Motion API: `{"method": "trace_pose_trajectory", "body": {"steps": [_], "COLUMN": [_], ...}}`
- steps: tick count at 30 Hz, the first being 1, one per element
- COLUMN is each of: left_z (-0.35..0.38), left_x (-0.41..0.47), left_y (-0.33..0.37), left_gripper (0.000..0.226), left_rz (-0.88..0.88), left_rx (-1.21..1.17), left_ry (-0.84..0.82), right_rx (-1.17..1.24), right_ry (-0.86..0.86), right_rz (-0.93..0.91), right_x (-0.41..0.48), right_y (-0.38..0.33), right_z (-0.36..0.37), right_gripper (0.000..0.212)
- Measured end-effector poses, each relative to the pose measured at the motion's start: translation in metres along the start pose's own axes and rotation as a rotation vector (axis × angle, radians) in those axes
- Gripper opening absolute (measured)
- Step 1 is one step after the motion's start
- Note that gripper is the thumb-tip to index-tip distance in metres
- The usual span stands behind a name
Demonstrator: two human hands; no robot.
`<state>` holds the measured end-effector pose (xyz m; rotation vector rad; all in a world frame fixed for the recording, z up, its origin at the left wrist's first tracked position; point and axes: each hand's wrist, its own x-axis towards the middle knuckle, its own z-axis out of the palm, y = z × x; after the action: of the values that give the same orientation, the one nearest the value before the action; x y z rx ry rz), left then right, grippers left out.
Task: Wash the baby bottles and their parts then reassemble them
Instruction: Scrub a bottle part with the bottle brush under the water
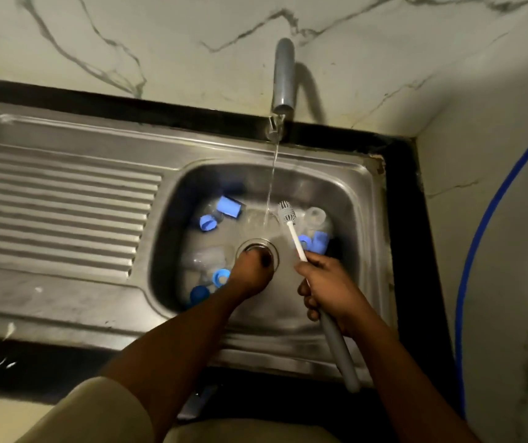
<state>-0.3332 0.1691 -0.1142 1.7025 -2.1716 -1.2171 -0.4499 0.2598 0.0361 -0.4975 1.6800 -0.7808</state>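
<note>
Beige cloth sleeve (pixel 96 407) is seen lowest. Slim white-stemmed grey-bristled brush (pixel 296 239) is clasped by the right grip (pixel 326 289); the left grip (pixel 249 270), at the round steel drain (pixel 272 251), cannot be judged clenched or released.

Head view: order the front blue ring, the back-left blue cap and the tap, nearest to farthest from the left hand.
1. Front blue ring, just left of the left hand.
2. Back-left blue cap, far side of the basin.
3. Tap, behind the basin.
</note>
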Motion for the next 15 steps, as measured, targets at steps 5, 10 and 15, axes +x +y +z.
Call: {"method": "trace_pose_trajectory", "body": {"steps": [5, 10, 15], "left_z": [-0.065, -0.083, -0.067], "left_x": [0.012, 0.028, 0.039], "left_y": [-0.042, -0.073, -0.085], "left_gripper": [0.031, 0.069, 0.055], "left_rz": [-0.104, -0.116, -0.130], "left_rx": [0.260, 0.822, 0.838], "left_ry": [0.105, -0.145, -0.218], "right_rx": [0.004, 0.018, 0.023], "right_ry": [-0.031, -0.014, 0.014], "right_rz": [0.000, 0.029, 0.054], "right_x": [0.000, 0.008, 0.018], "right_y": [-0.008, -0.018, -0.014], "right_z": [0.028, 0.036, 0.030], "right_gripper": [0.017, 0.017, 0.018]}}
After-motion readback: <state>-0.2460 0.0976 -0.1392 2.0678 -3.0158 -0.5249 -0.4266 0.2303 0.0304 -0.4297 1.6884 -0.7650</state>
